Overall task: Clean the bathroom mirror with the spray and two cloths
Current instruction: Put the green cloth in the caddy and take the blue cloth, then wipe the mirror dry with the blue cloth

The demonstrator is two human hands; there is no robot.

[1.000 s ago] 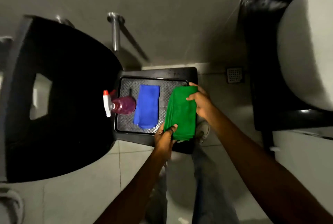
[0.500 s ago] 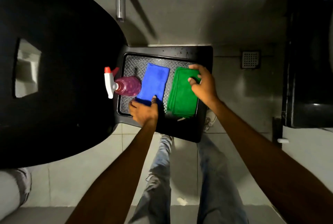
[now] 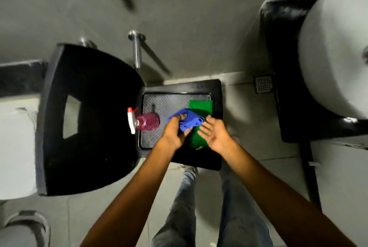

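Note:
A black tray [image 3: 217, 95] sits on a dark stool below me. On its left side lies a spray bottle [image 3: 146, 122] with pink liquid and a white trigger head. My left hand [image 3: 175, 132] is shut on a crumpled blue cloth [image 3: 189, 120], lifted off the tray. The folded green cloth [image 3: 200, 107] lies flat on the tray's right side. My right hand [image 3: 214, 134] hovers over the green cloth, palm up, fingers spread, holding nothing, close beside the blue cloth.
A black chair back [image 3: 89, 119] stands left of the tray. A white basin [image 3: 334, 51] on a black counter is at the right. A metal pipe [image 3: 137, 49] juts from the wall, and a floor drain [image 3: 263, 84] lies by it. My legs stand below.
My left hand has gathered the blue cloth and lifted it off the tray. My right hand has let go of the green cloth and turned palm up.

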